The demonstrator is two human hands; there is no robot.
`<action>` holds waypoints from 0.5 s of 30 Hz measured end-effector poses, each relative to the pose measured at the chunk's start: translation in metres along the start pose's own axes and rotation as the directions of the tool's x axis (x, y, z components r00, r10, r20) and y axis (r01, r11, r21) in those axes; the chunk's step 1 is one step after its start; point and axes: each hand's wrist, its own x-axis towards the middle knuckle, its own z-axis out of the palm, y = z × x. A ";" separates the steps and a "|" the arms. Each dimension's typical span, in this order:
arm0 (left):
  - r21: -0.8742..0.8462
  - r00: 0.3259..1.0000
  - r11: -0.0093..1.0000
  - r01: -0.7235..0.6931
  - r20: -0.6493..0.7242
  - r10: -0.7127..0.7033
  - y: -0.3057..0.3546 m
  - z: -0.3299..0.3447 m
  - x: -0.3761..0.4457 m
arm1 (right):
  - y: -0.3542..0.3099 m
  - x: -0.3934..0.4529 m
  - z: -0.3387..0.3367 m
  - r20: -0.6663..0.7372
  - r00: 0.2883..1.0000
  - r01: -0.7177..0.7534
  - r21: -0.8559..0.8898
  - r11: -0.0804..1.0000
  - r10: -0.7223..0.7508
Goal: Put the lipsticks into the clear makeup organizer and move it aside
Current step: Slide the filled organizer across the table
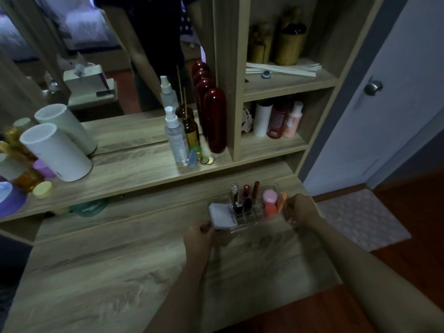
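Note:
The clear makeup organizer (258,225) sits at the far right of the wooden desk, close under the shelf. Several lipsticks (247,199) stand upright in its middle slots. A white compact (222,215) lies in its left end, and pink and orange jars (269,197) fill its right end. My left hand (199,236) grips the organizer's left end and my right hand (300,209) grips its right end. The picture is dim and a little blurred around the organizer.
The wooden desk (120,272) stretches left and toward me. Above it, a shelf (134,175) holds a spray bottle (175,137), a dark red bottle (215,120), coins and white cylinders (56,152). Right-hand cubbies hold bottles. A door (384,104) stands right.

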 end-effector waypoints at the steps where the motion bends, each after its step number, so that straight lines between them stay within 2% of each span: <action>1: -0.007 1.000 1.000 0.002 0.000 -0.002 0.002 0.004 -0.002 | 0.004 0.002 -0.003 -0.016 1.000 0.003 0.008 1.000 -0.003; 10: 0.013 0.999 0.999 -0.040 0.013 0.040 0.020 0.025 -0.008 | 0.022 0.015 -0.021 0.011 0.999 -0.048 -0.061 0.997 0.049; 15: -0.013 1.000 1.000 -0.013 0.024 0.013 0.019 0.028 -0.005 | 0.026 0.018 -0.021 0.011 0.999 -0.044 -0.025 0.999 0.044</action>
